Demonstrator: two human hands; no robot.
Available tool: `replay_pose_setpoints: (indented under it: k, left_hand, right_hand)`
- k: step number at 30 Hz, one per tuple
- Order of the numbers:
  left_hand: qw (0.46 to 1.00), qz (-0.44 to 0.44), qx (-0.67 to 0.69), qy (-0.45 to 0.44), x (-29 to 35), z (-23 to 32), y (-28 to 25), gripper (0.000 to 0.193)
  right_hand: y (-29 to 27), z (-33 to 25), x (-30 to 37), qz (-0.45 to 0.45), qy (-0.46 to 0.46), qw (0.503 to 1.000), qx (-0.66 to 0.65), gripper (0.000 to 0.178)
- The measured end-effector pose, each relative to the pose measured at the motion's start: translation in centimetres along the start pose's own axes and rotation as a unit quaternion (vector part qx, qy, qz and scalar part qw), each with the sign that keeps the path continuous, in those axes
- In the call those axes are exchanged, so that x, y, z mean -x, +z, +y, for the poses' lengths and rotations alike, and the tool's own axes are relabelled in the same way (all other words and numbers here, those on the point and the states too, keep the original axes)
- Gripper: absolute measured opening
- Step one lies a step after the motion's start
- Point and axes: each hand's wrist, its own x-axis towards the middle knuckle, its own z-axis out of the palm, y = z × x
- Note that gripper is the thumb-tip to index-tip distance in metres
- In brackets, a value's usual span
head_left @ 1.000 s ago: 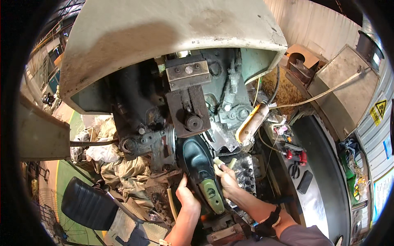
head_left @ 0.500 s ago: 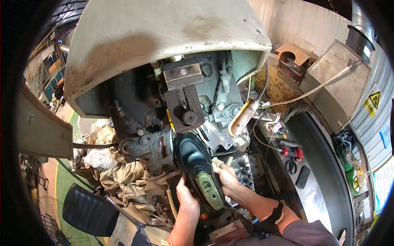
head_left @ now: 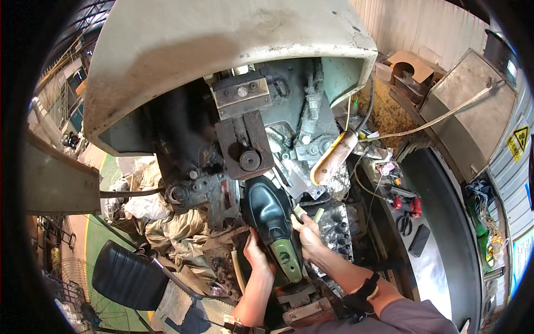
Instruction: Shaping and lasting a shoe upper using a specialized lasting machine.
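A black leather shoe (head_left: 266, 207) on a green last (head_left: 286, 257) lies between my two hands, its toe pointing away from me beneath the machine's dark metal head block (head_left: 245, 143). My left hand (head_left: 257, 255) is closed against the left side of the shoe near the heel. On the opposite side, my right hand (head_left: 308, 235) grips the shoe's edge, fingers bent. A pale, stubby piece (head_left: 299, 211) shows at the right fingertips; I cannot tell whether it is held. The shoe's underside and parts of my fingers are hidden.
A large cream machine hood (head_left: 233, 39) overhangs the work. An orange-rimmed lamp-like handle (head_left: 335, 158) hangs to the right. Scissors (head_left: 404, 225) and a black block (head_left: 419, 240) lie on the metal ledge. A black chair (head_left: 129, 275) stands at left, near bundled cloth (head_left: 172, 229).
The shoe appears slightly more upright and farther under the head block, with less of the green last showing. Both hands stay on it. The whole view has shifted a little.
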Motion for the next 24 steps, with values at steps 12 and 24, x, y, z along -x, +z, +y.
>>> replay_pose_setpoints:
  k: [12,24]
  left_hand:
    - [0.999,-0.021,0.005,-0.039,-1.3,-0.1,-0.4,0.042]
    - [0.996,-0.011,-0.022,-0.090,2.9,2.2,3.6,0.053]
  right_hand:
    - [0.5,-0.1,0.1,0.016,-0.001,0.998,-0.059,0.060]
    - [-1.2,0.2,1.9,0.017,-0.012,0.989,0.145,0.057]
